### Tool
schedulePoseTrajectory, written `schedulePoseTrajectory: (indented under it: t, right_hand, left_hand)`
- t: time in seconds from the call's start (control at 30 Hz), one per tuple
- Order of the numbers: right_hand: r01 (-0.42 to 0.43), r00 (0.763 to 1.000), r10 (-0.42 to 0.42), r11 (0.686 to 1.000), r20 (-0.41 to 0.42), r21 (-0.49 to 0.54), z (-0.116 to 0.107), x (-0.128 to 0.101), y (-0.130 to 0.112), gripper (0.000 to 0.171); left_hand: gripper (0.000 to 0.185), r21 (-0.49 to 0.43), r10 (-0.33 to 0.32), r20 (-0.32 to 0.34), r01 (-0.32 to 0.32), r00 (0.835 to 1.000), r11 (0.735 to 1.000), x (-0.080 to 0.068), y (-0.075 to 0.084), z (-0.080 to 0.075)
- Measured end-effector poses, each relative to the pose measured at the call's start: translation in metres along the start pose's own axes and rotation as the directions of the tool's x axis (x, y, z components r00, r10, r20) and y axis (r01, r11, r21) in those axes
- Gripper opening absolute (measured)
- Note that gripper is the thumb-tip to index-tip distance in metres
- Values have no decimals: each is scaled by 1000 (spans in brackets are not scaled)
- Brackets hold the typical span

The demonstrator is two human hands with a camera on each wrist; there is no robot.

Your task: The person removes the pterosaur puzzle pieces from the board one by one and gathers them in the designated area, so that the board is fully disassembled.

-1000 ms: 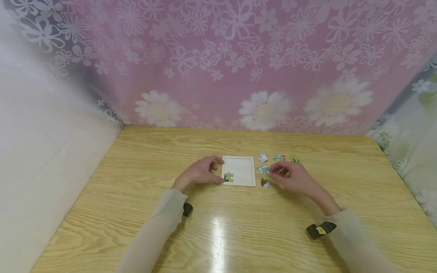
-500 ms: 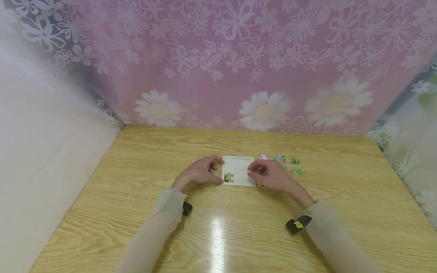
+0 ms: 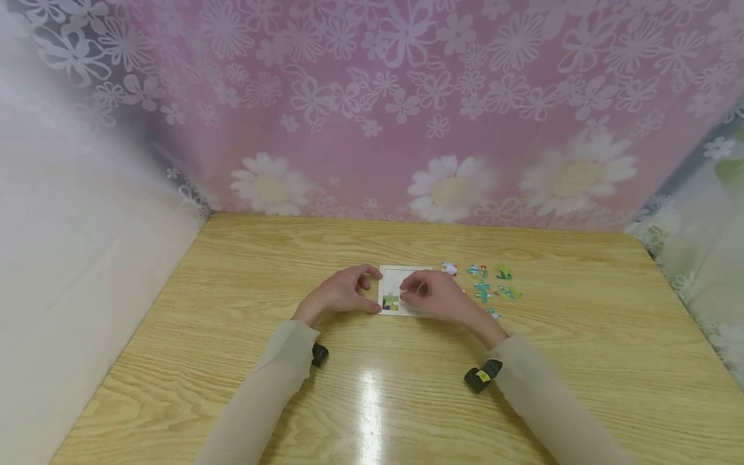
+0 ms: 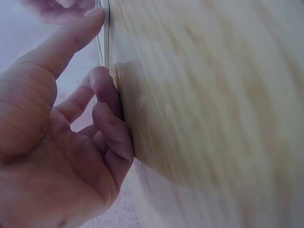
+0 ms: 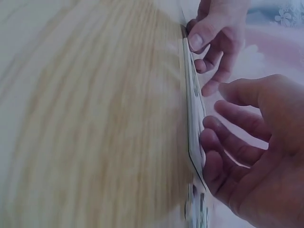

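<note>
A pale, square puzzle tray (image 3: pixel 392 278) lies flat on the table, with one green jigsaw piece (image 3: pixel 390 303) in its near left corner. At the tray's left edge, my left hand (image 3: pixel 340 292) holds it, thumb at the near corner and a finger at the far one. My right hand (image 3: pixel 440 295) is over the tray's right half, thumb and fingertips drawn into a pinch. What it pinches looks to be a jigsaw piece, mostly hidden by the fingers. In the right wrist view the hand (image 5: pixel 266 147) is close to the tray's rim (image 5: pixel 191 123).
Several loose jigsaw pieces lie right of the tray, among them a white and red one (image 3: pixel 449 268), a green one (image 3: pixel 503 272) and a teal one (image 3: pixel 483 292). Some are partly behind my right hand. A flowered pink curtain (image 3: pixel 349 129) borders the table's far edge.
My right hand has moved left from the loose pieces to above the tray, uncovering pieces on the right. The left hand and the tray have stayed in place.
</note>
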State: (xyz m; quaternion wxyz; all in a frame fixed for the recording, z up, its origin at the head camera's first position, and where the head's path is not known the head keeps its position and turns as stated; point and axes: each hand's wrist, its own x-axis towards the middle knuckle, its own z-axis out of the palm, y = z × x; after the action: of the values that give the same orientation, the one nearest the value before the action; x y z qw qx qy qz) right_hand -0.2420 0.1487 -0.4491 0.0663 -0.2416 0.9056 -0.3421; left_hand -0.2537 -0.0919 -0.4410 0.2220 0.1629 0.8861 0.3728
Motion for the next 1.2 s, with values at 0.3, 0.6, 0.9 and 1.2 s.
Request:
schedulePoseTrajectory:
  t: [0.3,0.6,0.9,1.2]
  right_hand:
    - [12,999,-10,999,45,-49,7,2,-3,16]
    - [-11,999,12,1000,50,-26,8,2,-4,14]
    - [-47,999,44,994,30,95,8,2,-6,10]
    - [-108,994,107,978,15,177,8,1,-4,7]
  left_hand:
    - [65,7,0,4,0,1000,1000,2,-2,1]
    - [64,1,-18,2,18,1000,1000,4,-3,1]
    - [65,10,-26,-1,26,1000,1000,7,-3,1]
    - [65,-1,-28,-2,28,1000,1000,9,-3,1]
